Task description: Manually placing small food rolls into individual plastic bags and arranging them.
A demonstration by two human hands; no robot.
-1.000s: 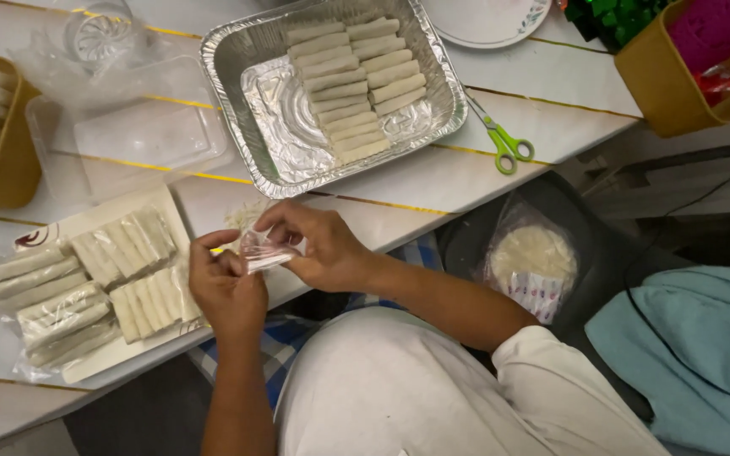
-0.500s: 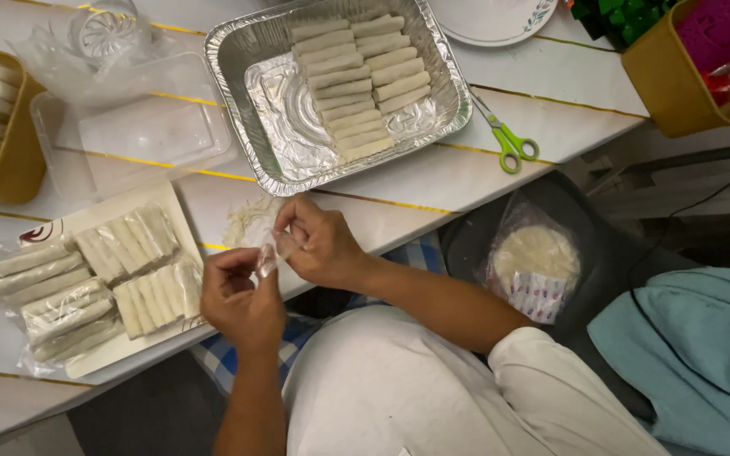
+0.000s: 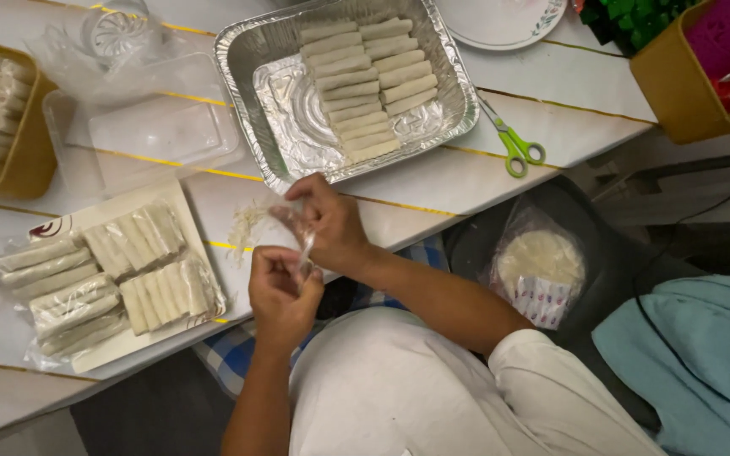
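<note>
Both our hands are pinching a thin clear plastic wrapper [image 3: 297, 232] over the surface [image 3: 433, 181]: left hand [image 3: 283, 291] fingers closed low, right hand [image 3: 331, 224] gripping up top.

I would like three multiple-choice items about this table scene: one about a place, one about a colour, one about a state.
1. Where do the scissors lie?
A. inside the foil tray
B. on the white table, right of the foil tray
C. on the white tray

2. What colour are the scissor handles?
A. green
B. red
C. black

3. How do the two hands hold the clear plastic wrapper?
A. only the left hand holds it
B. no hand touches it
C. both hands pinch it

Answers:
1 B, they rest on the table beside the foil tray.
2 A, the handles are bright green.
3 C, the left hand and right hand each grip it.
</note>
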